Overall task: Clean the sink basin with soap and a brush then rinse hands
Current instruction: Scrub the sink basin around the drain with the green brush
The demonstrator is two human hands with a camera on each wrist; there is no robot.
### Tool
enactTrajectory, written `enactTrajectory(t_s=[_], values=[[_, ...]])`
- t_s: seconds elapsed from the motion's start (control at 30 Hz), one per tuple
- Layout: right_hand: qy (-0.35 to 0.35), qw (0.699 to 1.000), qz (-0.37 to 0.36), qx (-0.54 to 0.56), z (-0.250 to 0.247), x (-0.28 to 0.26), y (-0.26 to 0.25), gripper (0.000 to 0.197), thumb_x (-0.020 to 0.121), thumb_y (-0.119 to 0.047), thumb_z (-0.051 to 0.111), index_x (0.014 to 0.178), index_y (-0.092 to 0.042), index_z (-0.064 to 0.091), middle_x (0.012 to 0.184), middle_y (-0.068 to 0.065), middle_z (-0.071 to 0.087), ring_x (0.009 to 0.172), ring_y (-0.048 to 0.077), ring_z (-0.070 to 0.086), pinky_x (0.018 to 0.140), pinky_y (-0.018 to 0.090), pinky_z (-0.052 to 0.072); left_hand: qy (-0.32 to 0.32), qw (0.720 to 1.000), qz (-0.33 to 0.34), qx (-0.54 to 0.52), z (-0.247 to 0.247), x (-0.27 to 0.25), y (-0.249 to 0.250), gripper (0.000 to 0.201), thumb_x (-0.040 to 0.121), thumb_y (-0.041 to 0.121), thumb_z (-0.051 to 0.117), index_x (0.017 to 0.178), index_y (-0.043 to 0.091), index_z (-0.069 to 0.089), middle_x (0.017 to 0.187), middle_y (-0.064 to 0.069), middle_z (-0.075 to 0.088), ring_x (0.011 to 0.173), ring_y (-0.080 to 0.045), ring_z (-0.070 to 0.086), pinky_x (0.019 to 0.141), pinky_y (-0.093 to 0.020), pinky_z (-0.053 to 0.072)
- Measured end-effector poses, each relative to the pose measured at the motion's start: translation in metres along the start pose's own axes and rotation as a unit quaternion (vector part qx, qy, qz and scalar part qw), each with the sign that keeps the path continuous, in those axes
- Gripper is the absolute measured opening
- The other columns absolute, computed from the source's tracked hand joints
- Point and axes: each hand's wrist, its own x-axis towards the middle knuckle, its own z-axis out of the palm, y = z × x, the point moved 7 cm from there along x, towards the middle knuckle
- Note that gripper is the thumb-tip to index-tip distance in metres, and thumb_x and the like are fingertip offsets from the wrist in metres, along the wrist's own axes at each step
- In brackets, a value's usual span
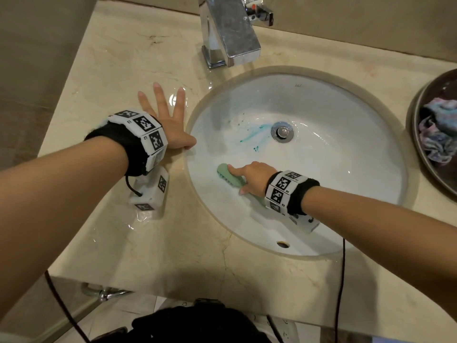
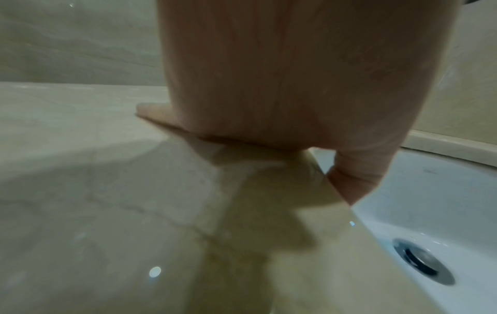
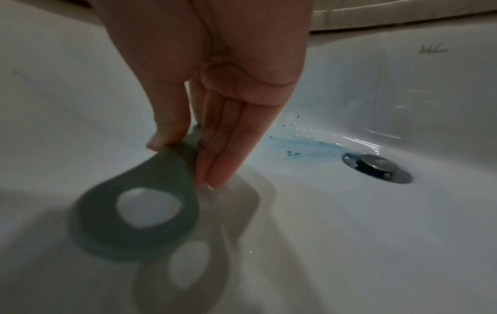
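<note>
1. The fingers (image 3: 215, 148) of the right hand (image 1: 252, 179) are wrapped about a green brush (image 1: 228, 175). The forefinger lies stretched along its back and the thumb pinches its side, a hold that seems meant to press the bristles down.

2. In the right wrist view the brush's looped handle end (image 3: 112, 212) sticks out below the hand, so the hold is on the middle of the brush, not the loop.

3. The brush rests low on the near left wall of the sink basin (image 1: 346, 181), its head pointing up toward the rim. I judge the scrubbing is at an early stage here.

4. Blue soap (image 1: 254, 134) lies streaked just left of the drain (image 1: 282, 131), apart from the brush. It looks barely spread, so the brush likely needs to sweep through it next.

5. The left hand (image 1: 170, 127) lies flat and wide on the wet worktop (image 1: 111, 75), fingers (image 1: 159, 95) splayed and holding nothing. Its thumb (image 2: 357, 178) hooks over the basin's edge, apparently to brace the body while leaning in.

6. The tap (image 1: 230, 33) stands behind the basin with no water running that I can see; rinsing is not yet done.

7. At the right edge a dark bowl (image 1: 418, 115) holds a bunched cloth (image 1: 437, 134), well apart from the work.
</note>
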Motion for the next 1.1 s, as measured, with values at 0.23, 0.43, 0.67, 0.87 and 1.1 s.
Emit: enactTrajectory(t_s=[0.23,0.43,0.67,0.87,1.1], values=[[0.055,0.992,0.023,0.114,-0.017,0.018,-0.019,0.073,0.086,-0.030,0.066,0.147,-0.020,0.027,0.120,0.011,0.060,0.107,0.026,0.057,0.091,0.031,0.045,0.004,1.000,-0.001,0.003,-0.001,0.000,0.000,0.107,0.082,0.040,0.059,0.142,0.031,-0.030,0.145,-0.015,-0.040,0.131,-0.049,-0.031,0.109,-0.063,-0.006],[0.007,0.993,0.008,0.118,-0.003,0.004,-0.014,0.075,0.084,-0.030,0.068,0.147,-0.027,0.027,0.120,0.009,0.063,0.103,0.023,0.060,0.090,0.031,0.048,0.003,1.000,-0.002,0.001,-0.001,0.000,0.000,0.107,0.082,0.040,0.059,0.141,0.032,-0.030,0.145,-0.015,-0.040,0.131,-0.049,-0.031,0.109,-0.063,-0.005],[0.052,0.994,0.042,0.091,-0.015,0.013,-0.015,0.074,0.088,-0.030,0.063,0.148,-0.017,0.023,0.125,0.013,0.057,0.110,0.027,0.056,0.090,0.031,0.046,0.007,1.000,-0.002,0.006,0.001,0.003,-0.001,0.107,0.082,0.042,0.058,0.141,0.031,-0.030,0.145,-0.016,-0.040,0.131,-0.049,-0.031,0.109,-0.063,-0.005],[0.028,0.981,0.026,0.192,-0.008,0.008,-0.022,0.075,0.084,-0.028,0.069,0.147,-0.022,0.029,0.124,0.010,0.060,0.107,0.023,0.058,0.091,0.028,0.045,0.011,1.000,-0.002,0.009,0.001,0.005,-0.002,0.108,0.081,0.043,0.058,0.142,0.031,-0.030,0.145,-0.016,-0.040,0.131,-0.049,-0.032,0.109,-0.063,-0.006],[0.005,0.999,0.034,0.018,-0.007,0.004,-0.002,0.074,0.088,-0.028,0.063,0.149,-0.021,0.021,0.117,0.014,0.060,0.102,0.028,0.059,0.082,0.032,0.048,0.012,1.000,0.000,0.011,0.002,0.006,-0.002,0.109,0.080,0.043,0.059,0.141,0.031,-0.030,0.144,-0.017,-0.040,0.130,-0.050,-0.032,0.109,-0.064,-0.005]])
